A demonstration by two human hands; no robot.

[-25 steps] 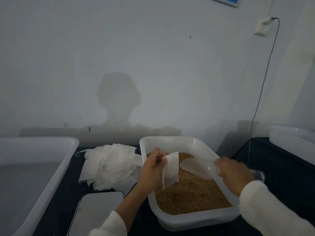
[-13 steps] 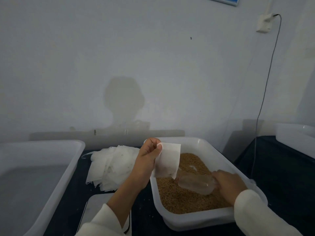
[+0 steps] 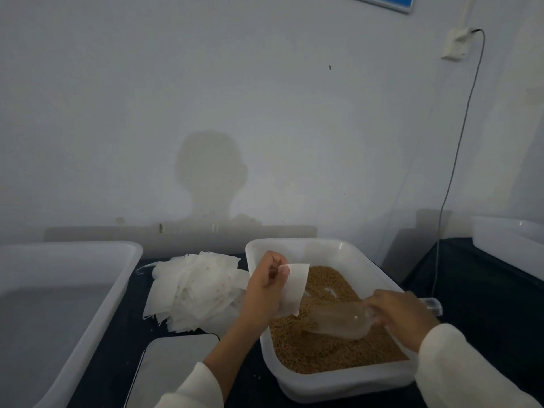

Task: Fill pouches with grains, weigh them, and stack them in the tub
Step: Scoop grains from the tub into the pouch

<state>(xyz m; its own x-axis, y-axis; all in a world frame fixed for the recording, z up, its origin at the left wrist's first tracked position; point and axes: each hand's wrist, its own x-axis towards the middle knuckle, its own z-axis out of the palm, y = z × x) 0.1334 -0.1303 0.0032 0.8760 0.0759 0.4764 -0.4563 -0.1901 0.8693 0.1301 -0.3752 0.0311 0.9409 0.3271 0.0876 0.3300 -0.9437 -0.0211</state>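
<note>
Pale grey wall fills the upper frame, with a dark tabletop (image 3: pixel 485 290) along the bottom. At lower centre the left hand (image 3: pixel 266 285) pinches an empty pouch (image 3: pixel 294 288) by its top edge, fingers curled round it, holding it upright over the left side of the grain bin (image 3: pixel 332 384). The right hand (image 3: pixel 404 316), at lower right, grips the handle of a clear scoop (image 3: pixel 338 320), whose bowl now lies tipped into the grains (image 3: pixel 312 351). A second ago the scoop hung level above the grains and the pouch sagged lower; since then the scoop has dropped into the heap and the pouch has been lifted and squared up beside it. That suggests the first filling of this pouch is only starting: the scoop looks not yet loaded, and the pouch's mouth does not appear spread open, which would need doing before pouring. Left of the bin lies a loose pile of spare pouches (image 3: pixel 194 290), and below that, at the bottom edge, a flat pale plate that may be the scale (image 3: pixel 173 369). The tub (image 3: pixel 70 325) at far left shows no pouches in it. Another white bin (image 3: pixel 506 234) sits at the right edge, and a cable (image 3: pixel 453 172) runs down the wall from a socket (image 3: pixel 454 44) at upper right.
</note>
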